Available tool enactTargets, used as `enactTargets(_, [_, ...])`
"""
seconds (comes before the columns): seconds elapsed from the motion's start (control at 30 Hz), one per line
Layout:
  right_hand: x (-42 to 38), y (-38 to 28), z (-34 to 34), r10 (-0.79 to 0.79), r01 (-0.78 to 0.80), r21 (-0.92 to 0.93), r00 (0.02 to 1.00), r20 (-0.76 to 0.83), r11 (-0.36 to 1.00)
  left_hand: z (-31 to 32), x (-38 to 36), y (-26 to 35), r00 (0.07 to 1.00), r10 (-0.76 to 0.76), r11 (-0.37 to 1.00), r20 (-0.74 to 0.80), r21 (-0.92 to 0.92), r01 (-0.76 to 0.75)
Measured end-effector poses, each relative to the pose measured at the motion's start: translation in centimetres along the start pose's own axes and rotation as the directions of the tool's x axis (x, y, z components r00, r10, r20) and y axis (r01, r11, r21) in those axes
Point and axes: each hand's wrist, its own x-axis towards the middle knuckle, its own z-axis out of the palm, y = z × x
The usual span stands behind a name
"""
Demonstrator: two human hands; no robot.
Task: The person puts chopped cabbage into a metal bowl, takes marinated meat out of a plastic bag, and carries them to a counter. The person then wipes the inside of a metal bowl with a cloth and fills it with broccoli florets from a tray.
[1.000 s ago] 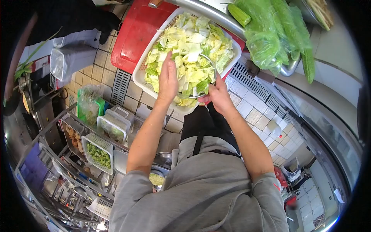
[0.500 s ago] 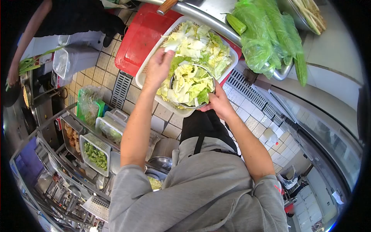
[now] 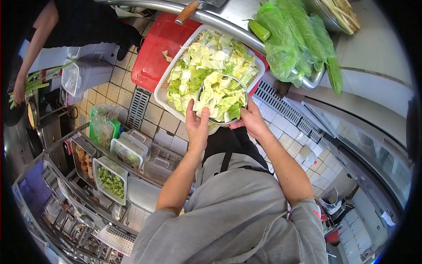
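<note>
A round metal bowl (image 3: pixel 244 89) heaped with cut Chinese cabbage (image 3: pixel 220 94) is held over a white perforated basket (image 3: pixel 163 93), which holds more cut cabbage (image 3: pixel 193 66). My right hand (image 3: pixel 252 119) grips the bowl at its lower right rim, thumb up along the side. On the lower left, my left hand (image 3: pixel 198 127) is closed round the bowl's edge, its thumb against the leaves and its fingers outside. The undersides of both hands and the bowl's bottom are hidden.
Beside the basket lies a red lid (image 3: pixel 151 57) with a pale scrap on it. Above, a steel counter edge (image 3: pixel 228 24) carries a knife handle (image 3: pixel 188 12) and bagged green vegetables (image 3: pixel 290 39). Tubs and a broccoli basket (image 3: pixel 110 180) stand left. A co-worker's arm (image 3: pixel 37 48) shows upper left.
My left hand has come down from above the basket's left side to the bowl's lower left edge. A pale scrap now shows on the red lid. My right hand keeps its hold.
</note>
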Motion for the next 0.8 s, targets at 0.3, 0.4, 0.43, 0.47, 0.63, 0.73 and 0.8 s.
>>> enactTargets(0.3, [-0.6, 0.1, 0.5, -0.002, 0.000, 0.042, 0.999, 0.049, 0.999, -1.0, 3.1, 2.5, 0.741, 0.581, 0.516, 0.335, 0.553, -0.654])
enactTargets(0.4, [-0.9, -0.3, 1.1, -0.028, 0.029, -0.017, 0.999, 0.044, 0.999, 0.4, 4.8, 6.3, 0.683, 0.636, 0.451, 0.358, 0.546, -0.706])
enactTargets(0.43, [-0.9, -0.1, 1.4, -0.041, 0.041, -0.020, 0.999, 0.035, 0.999, 0.6, 5.5, 7.3, 0.698, 0.558, 0.434, 0.449, 0.560, -0.706])
enactTargets(0.47, [-0.9, 0.1, 1.6, -0.053, 0.054, -0.024, 0.998, 0.025, 0.998, 1.0, 6.0, 8.2, 0.705, 0.471, 0.414, 0.530, 0.573, -0.707])
enactTargets(0.63, [-1.6, -0.2, 1.7, -0.062, 0.066, -0.069, 0.996, 0.064, 0.995, 1.6, 5.9, 8.8, 0.587, 0.393, 0.326, 0.708, 0.489, -0.809])
enactTargets(0.73, [-1.3, 0.4, 1.2, -0.088, 0.091, -0.111, 0.996, 0.028, 0.990, 0.9, 5.1, 7.9, 0.507, 0.358, 0.251, 0.784, 0.442, -0.861])
enactTargets(0.8, [-1.8, 0.5, 0.8, -0.107, 0.107, -0.089, 0.994, 0.006, 0.990, 0.7, 4.6, 8.1, 0.498, 0.341, 0.282, 0.798, 0.418, -0.863])
